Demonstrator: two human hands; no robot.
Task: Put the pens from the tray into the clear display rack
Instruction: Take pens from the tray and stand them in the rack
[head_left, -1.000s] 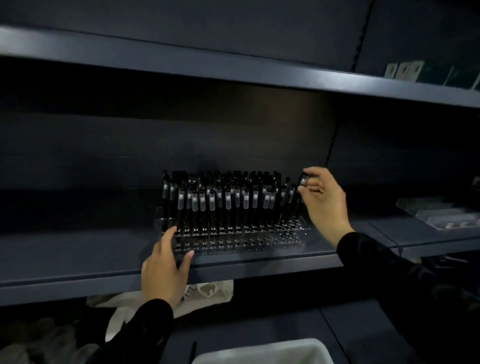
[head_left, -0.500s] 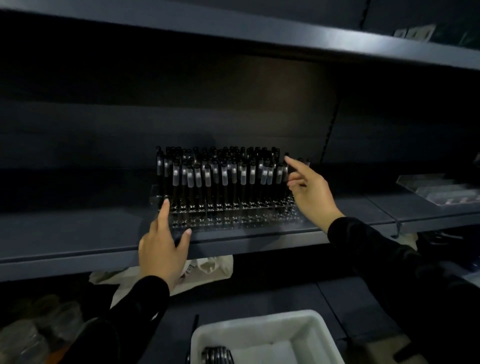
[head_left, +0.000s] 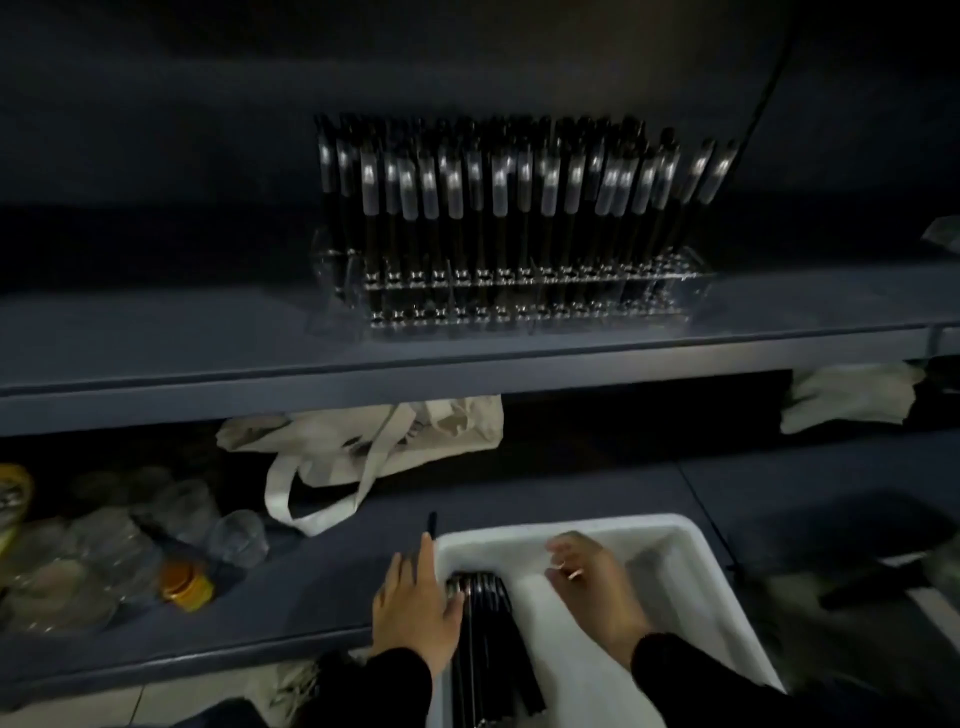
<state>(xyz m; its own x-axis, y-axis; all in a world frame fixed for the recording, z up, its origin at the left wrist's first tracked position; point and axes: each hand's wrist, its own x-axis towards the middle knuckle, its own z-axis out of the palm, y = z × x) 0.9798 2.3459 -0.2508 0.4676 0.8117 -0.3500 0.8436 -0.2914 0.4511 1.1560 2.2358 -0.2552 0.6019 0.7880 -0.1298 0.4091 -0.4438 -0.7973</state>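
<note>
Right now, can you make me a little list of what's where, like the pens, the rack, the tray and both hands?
Rack: clear plastic display rack on the upper grey shelf, almost full of upright black pens.
Tray: white plastic tray on the lower shelf, holding a bundle of loose black pens along its left side.
Left hand: left hand rests on the tray's left rim, fingers touching the loose pens.
Right hand: right hand inside the tray, fingers loosely curled; it seems to hold nothing.
Nearby: cream cloth bag, clear plastic cups.
</note>
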